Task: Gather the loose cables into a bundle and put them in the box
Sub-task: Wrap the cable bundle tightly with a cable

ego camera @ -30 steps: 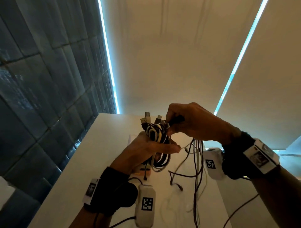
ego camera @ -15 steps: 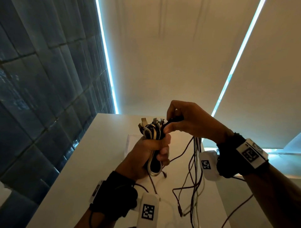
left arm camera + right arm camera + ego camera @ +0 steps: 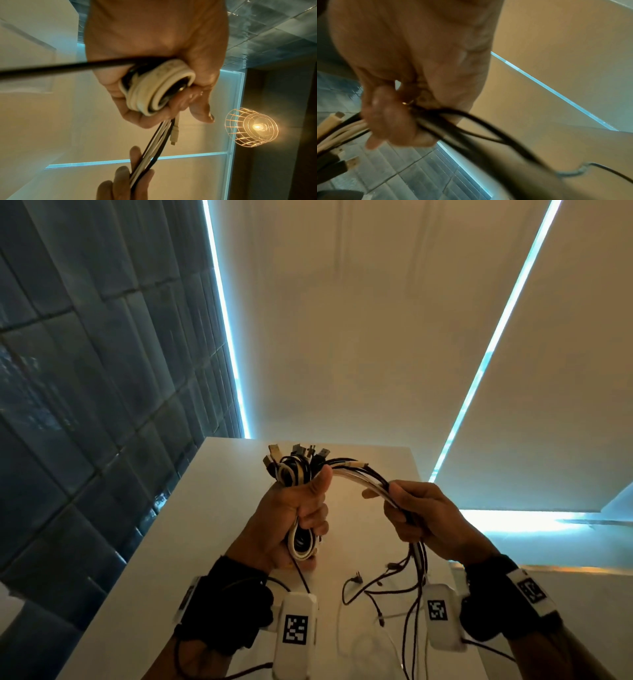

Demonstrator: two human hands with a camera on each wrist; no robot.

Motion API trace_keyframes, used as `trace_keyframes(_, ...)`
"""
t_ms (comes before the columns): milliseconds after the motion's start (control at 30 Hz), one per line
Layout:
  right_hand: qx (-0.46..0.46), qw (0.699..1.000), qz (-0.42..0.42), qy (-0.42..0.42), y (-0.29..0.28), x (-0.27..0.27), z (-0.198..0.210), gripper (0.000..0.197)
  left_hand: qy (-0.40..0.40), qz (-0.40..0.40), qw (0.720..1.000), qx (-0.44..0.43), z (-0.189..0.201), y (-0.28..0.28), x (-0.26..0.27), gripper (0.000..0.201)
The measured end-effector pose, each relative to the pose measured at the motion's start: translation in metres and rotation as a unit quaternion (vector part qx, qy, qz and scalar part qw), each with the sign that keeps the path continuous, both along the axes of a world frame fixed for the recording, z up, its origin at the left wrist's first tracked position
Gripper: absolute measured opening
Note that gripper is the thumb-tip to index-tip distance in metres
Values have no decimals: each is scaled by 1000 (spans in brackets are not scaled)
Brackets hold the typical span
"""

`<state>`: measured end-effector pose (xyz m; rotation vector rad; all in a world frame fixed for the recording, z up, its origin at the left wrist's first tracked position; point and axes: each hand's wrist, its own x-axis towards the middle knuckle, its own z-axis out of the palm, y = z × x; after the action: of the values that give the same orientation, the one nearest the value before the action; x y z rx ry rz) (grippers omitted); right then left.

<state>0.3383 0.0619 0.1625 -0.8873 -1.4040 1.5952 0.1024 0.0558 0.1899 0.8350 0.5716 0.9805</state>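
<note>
With my left hand [image 3: 289, 518] fisted on the coiled bundle [image 3: 297, 470], I'd have my right hand [image 3: 423, 520], clasping the trailing cables [image 3: 363, 479], wrap them snugly just above that grip.

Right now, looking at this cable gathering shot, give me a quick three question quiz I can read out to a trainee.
1. True or false: the left hand grips a coiled bundle of cables with plugs sticking out above the fist.
2. Multiple choice: the strands arching from the bundle run to A) the table, B) the right hand, C) a hook on the wall.
3. Fill in: below the right hand, loose dark cable ends hang down towards the ____.

Key: 1 true; 2 B; 3 table.
</note>
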Motion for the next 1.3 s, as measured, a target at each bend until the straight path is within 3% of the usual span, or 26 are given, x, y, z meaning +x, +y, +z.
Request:
trace_keyframes(100,30,987,-161,-1,-4,-16,4,35,18,7,1000,-21,-4,0,6,49)
trace_keyframes(167,94,956,-272,-51,-8,-34,16,25,28,34,998,-44,-7,1,13,55)
trace_keyframes(233,204,914,-320,-146,-19,-53,30,19,23,62,995,-74,-8,4,18,65)
trace_keyframes(333,342,872,-269,-224,-35,-85,41,25,15,74,995,-66,-15,6,22,72)
trace_keyframes(433,404,842,-208,-290,-37,-100,41,32,-23,77,996,-45,-15,2,25,70)
trace_keyframes(500,450,788,-181,-379,-35,-102,39,30,-34,69,995,-65,-10,0,22,71)
trace_keyframes(567,460,756,-127,-447,-38,-104,39,29,-20,62,995,-82,-2,1,18,50)
trace_keyframes(633,446,755,-83,-473,-40,-109,39,34,1,85,992,-95,2,3,17,26)
trace_keyframes(700,441,754,-75,-481,-41,-111,36,47,2,136,985,-110,5,7,16,20)
trace_keyframes(767,435,775,-100,-448,-45,-111,28,45,-38,177,977,-111,9,12,13,23)
trace_keyframes(867,295,891,-166,-302,-58,-107,15,13,-101,237,959,-120,15,25,1,22)
trace_keyframes(967,167,963,-101,-185,-67,-102,11,14,-105,266,952,-107,17,35,-10,34)
trace_keyframes(1167,16,997,32,-71,-52,-98,15,45,-140,258,955,-42,18,34,-2,32)
trace_keyframes(1300,-30,996,81,23,-50,-106,4,44,-118,255,960,-15,19,30,-3,26)
